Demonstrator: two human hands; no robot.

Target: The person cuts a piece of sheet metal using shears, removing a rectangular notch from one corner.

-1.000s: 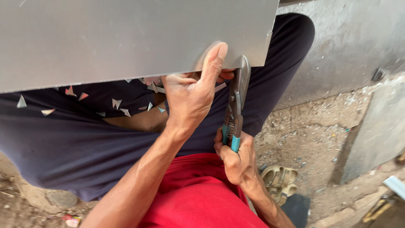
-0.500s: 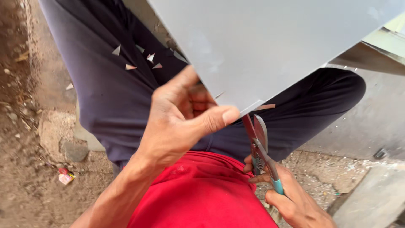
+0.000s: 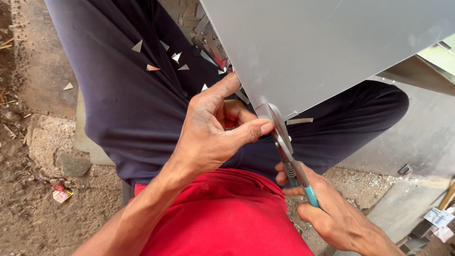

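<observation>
The right hand [image 3: 332,208] is closed around the teal-sleeved handles of a pair of tin snips [image 3: 286,147], fingers wrapped from below and the wrist running off toward the lower right corner. The snips point up and slightly left, and their blades meet the lower edge of a large grey metal sheet [image 3: 327,47] at its near corner, one blade lying over the sheet's face.

The left hand [image 3: 215,132] sits just left of the blades. Its thumb stretches rightward until the tip touches the snips close to the corner of the sheet, while the index finger reaches up along the sheet's left edge; the other fingers curl into the palm. Whether it pinches the sheet cannot be told. The left forearm comes up from the bottom of the view, across a red shirt [image 3: 227,218].

The sheet is tilted and fills the upper right of the view, above the person's lap. Dark blue trousers [image 3: 123,99] are dotted with small triangular metal offcuts [image 3: 152,67]. Bare dirt [image 3: 33,95] lies to the left.
</observation>
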